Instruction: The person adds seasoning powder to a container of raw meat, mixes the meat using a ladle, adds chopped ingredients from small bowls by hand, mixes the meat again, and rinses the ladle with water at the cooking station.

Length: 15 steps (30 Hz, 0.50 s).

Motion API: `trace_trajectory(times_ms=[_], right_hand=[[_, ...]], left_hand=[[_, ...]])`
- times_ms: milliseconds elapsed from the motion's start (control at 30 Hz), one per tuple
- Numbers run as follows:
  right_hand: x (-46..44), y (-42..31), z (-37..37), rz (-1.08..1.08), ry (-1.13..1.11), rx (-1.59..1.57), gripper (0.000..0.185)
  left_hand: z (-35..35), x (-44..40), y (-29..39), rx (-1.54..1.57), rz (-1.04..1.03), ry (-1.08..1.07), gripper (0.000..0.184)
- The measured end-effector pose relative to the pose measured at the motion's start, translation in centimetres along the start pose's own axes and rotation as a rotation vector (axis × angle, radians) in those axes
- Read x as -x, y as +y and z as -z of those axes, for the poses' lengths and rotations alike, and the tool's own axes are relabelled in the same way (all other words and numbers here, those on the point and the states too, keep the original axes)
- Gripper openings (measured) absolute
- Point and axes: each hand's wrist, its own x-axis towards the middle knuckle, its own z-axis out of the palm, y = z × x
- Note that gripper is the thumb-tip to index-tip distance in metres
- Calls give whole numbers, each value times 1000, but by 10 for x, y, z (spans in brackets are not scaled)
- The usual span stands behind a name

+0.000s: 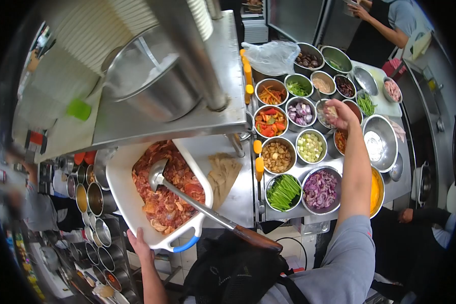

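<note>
While the left hand (142, 245) touches the white tub (119, 187) of meat (183, 175) left of centre, the right hand (341, 115) hovers over metal bowls (321, 212) at right.
Left fingers look open; right fingers curl, their grip unclear.

Around the smooth, glossy white plastic tub (191, 161), the ladle (187, 193) lying across it pairs shiny metal with brown wood, the cloth (223, 177) beside it looks matt (and wrinkled), and the shelf (187, 119) above it is scuffed metal.
</note>
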Motion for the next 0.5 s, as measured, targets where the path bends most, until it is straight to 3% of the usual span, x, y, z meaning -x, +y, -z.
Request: trace_trajectory(times_ms=[100, 167, 233, 367, 500], right_hand=[[18, 6, 3, 133, -33, -207, 18], [39, 9, -13, 209, 88, -209, 18], [58, 12, -20, 191, -58, -271, 18], [120, 21, -101, 185, -157, -265, 19], [165, 37, -221, 0, -193, -226, 21]], left_hand=[[-3, 1, 2, -70, 1, 66, 30], [-5, 1, -2, -35, -7, 112, 28], [-2, -1, -6, -40, 7, 102, 26], [-1, -7, -14, -72, -40, 92, 27], [-1, -9, -16, -38, -63, 51, 27]])
